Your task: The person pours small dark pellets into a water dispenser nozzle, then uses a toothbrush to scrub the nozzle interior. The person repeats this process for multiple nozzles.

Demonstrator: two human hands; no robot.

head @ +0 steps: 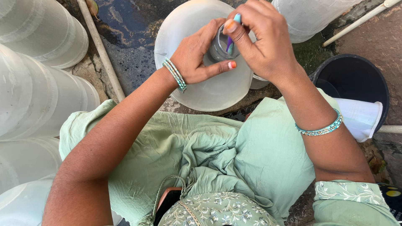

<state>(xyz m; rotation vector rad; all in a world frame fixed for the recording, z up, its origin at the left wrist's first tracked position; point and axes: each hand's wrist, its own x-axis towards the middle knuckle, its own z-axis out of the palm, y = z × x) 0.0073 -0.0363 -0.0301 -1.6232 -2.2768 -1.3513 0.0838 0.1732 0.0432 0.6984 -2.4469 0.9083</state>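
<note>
My left hand [197,56] wraps around a small clear glass jar [222,47], held over a big translucent white plastic jug [201,90] that stands on the ground in front of my knees. My right hand [264,39] pinches a thin brush with a blue and purple handle [233,31] and pushes it down into the jar's mouth. Both wrists wear turquoise bead bangles. The brush head is hidden inside the jar.
Several large white plastic jugs [39,96] crowd the left side, another [312,14] stands at the top right. A black bucket [356,75] with a white mug [362,117] sits at right. White pipes [100,46] cross wet, dark ground. My green dress covers my lap.
</note>
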